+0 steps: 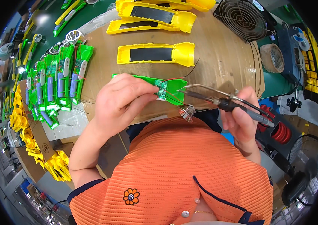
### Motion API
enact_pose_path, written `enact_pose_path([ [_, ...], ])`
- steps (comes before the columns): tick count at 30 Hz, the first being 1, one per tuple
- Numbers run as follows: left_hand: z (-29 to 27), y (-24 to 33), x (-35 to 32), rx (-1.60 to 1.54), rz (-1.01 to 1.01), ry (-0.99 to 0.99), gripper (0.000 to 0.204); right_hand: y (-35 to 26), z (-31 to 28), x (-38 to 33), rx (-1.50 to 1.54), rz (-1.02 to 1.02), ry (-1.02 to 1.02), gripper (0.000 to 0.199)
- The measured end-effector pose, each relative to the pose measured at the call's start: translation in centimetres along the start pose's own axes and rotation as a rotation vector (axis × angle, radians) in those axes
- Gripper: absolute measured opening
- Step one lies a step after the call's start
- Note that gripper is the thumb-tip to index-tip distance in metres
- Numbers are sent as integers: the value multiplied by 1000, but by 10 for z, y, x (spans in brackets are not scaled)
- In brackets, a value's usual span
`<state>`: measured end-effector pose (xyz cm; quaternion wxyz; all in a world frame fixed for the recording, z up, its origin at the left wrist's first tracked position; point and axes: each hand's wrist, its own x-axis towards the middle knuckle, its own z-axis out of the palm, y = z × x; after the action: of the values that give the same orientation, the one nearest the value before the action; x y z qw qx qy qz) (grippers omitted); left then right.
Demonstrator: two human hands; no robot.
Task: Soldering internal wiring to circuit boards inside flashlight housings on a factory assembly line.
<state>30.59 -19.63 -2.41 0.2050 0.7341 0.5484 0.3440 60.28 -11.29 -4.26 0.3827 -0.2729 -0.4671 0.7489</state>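
Note:
A green plastic torch housing lies near the cardboard's front edge, with a small green circuit board inside. Thin red and black wires run from it, and a silvery reflector cup hangs at its near side. My left hand covers the housing's left part, thumb and forefinger pinched together at the board; whatever is between them is too small to make out. In my right hand is a soldering iron with a curved metal feed tube. Its tip points left, over the housing's right end.
Yellow housing shells with black inlays lie beyond my hands. Several green housings with purple cells and reflectors are stacked at left. At right are a black fan, a tape roll and a blue box. Cardboard covers the bench.

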Motion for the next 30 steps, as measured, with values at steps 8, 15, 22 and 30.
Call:
enact_pose_path([
  [8,-1,9,5,67,-48,-22,18,4,13,13,-76,67,-14,24],
  [15,3,19,10,174,-165,-30,16,0,17,19,-53,134,-78,19],
  [22,2,22,17,247,-183,-58,14,-1,21,22,-186,159,-93,19],
  [30,2,22,18,274,-189,-71,13,-3,25,22,-233,194,-98,19],
])
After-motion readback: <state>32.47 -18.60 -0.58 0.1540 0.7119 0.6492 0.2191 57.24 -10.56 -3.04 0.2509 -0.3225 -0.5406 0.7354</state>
